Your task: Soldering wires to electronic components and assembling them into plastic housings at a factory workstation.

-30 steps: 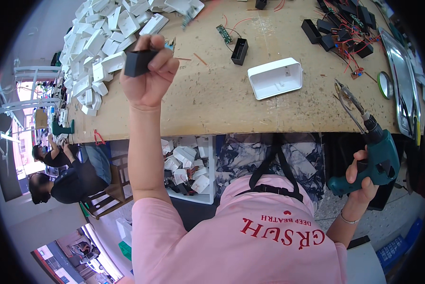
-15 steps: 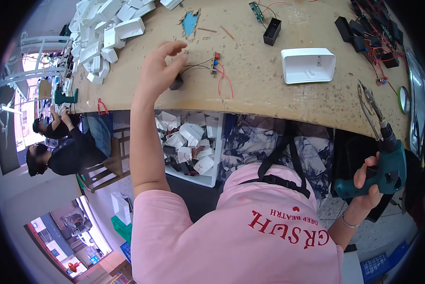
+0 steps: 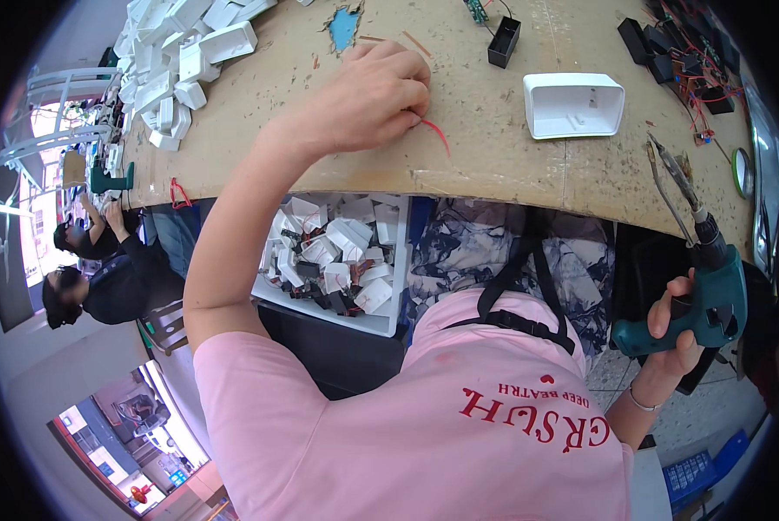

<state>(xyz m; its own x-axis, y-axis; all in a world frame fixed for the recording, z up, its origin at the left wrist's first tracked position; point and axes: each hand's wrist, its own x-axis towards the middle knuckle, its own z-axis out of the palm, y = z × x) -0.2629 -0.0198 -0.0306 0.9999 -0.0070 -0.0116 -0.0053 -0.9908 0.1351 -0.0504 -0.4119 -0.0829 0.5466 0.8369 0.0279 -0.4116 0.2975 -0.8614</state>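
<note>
Reaching farther right than before over the workbench [image 3: 493,178] with left hand [image 3: 368,97], fingers curled, hold unclear, at a red wire [image 3: 440,135] slanting right and bodyward from the fingertips; gripping soldering gun [image 3: 717,304] in right hand [image 3: 676,339].

Your bare left hand [image 3: 374,97] hides whatever lies beneath its curled fingers; only a thin red wire [image 3: 439,135] shows past them. The dark green plastic soldering gun [image 3: 724,300] covers part of your bare right hand [image 3: 672,358]. The top edge crops the heaped white plastic boxes [image 3: 156,90] and a small green circuit board [image 3: 474,10].
</note>
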